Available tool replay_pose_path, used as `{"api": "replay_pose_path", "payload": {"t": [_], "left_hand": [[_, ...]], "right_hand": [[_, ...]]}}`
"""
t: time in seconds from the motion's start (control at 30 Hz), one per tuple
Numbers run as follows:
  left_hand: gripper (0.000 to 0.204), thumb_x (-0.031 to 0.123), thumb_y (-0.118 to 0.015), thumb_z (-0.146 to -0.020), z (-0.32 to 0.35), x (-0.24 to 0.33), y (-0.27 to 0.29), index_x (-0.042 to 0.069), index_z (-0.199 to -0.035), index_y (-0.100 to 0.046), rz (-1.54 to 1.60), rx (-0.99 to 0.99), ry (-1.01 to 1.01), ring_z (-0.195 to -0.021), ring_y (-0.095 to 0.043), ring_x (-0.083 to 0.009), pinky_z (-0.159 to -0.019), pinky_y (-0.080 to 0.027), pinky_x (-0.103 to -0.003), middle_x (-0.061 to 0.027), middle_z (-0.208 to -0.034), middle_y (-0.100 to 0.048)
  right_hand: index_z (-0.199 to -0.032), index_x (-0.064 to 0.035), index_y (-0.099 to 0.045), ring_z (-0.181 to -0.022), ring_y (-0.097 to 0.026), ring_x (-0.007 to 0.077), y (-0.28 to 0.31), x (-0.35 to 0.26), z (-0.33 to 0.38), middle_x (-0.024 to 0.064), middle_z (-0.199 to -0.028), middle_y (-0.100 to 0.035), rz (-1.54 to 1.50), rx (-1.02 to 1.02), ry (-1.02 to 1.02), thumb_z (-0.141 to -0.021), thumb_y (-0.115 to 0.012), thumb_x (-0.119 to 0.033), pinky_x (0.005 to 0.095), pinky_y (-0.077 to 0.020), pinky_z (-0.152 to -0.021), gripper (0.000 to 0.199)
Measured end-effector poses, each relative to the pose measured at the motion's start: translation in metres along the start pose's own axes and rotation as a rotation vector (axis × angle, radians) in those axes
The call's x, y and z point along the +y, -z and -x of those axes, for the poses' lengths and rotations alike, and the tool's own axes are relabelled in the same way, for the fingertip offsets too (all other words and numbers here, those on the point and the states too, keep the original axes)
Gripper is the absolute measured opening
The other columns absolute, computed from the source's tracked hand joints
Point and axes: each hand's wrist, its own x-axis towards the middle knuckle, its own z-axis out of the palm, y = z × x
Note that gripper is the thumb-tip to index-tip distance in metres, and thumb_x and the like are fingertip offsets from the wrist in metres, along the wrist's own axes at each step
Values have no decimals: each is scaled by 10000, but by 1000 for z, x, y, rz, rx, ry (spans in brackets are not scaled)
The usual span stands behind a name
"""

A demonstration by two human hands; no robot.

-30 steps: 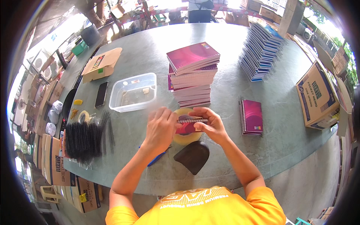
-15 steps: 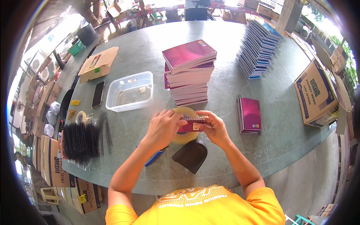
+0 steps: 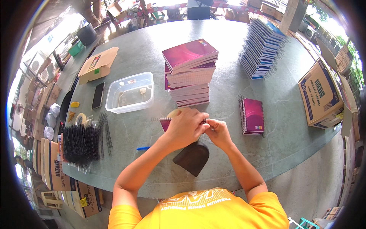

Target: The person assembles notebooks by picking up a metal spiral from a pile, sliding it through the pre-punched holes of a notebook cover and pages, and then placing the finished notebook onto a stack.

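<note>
A small magenta notebook point(image 3: 165, 124) lies mostly under my left hand point(image 3: 186, 128), whose fingers are closed over its spine edge. A thin wire coil point(image 3: 156, 119) sticks out past the notebook's left end. My right hand point(image 3: 218, 133) has thumb and forefinger pinched at the right end of the spiral edge, touching the left fingertips. Behind the left hand, a yellowish tape roll point(image 3: 175, 113) is mostly covered. Nearer me lies a dark, round-ended flat piece point(image 3: 192, 158). A blue slim object point(image 3: 143, 148) sits left of my left wrist.
A tall stack of magenta notebooks point(image 3: 190, 76) stands ahead, a smaller pile point(image 3: 253, 116) to the right. Blue spiral notebooks point(image 3: 261, 49) rise far right, near an open carton point(image 3: 320, 93). Leftward are a clear tub point(image 3: 129, 105), a phone point(image 3: 98, 95) and black coils point(image 3: 80, 143).
My left hand has slid right along the notebook toward my right hand and now covers most of it. The coil now shows beyond the notebook's left end.
</note>
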Motion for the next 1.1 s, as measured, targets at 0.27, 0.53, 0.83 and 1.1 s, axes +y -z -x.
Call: {"api": "replay_pose_path", "payload": {"t": [0.27,0.53,0.83,1.1], "left_hand": [[147,30,-601,-767,-1,3,-7,-9,-908,-601,41,-19,-50,-809,-564,-329,-733,-451,-414,-151,-831,-588],[116,47,-596,-784,9,6,-10,4,-889,-571,77,77,-1,-856,-547,-349,-756,-433,-436,-170,-842,-565],[154,32,-661,-724,13,4,-4,35,-863,-595,32,-2,45,-796,-566,-321,-664,-449,-396,-121,-831,-586],[281,151,-660,-773,17,5,26,98,-1043,-601,-259,-52,307,-887,-596,-317,-747,-479,-411,-125,-954,-635]], "right_hand": [[-928,-12,-626,-694,-618,62,2,7,4,56,-718,-655,138,37,38,-848,-595,-18,269,-491,-592,86],[-879,-27,-613,-621,-645,246,-5,-19,7,132,-743,-653,406,63,67,-838,-629,-75,303,-486,-557,65],[-899,-18,-629,-568,-595,146,-11,-11,12,104,-664,-626,361,126,226,-763,-651,-19,275,-458,-510,138],[-866,-30,-622,-630,-639,157,22,-4,3,62,-701,-628,162,211,-221,-859,-652,-267,250,-500,-507,240]]}}
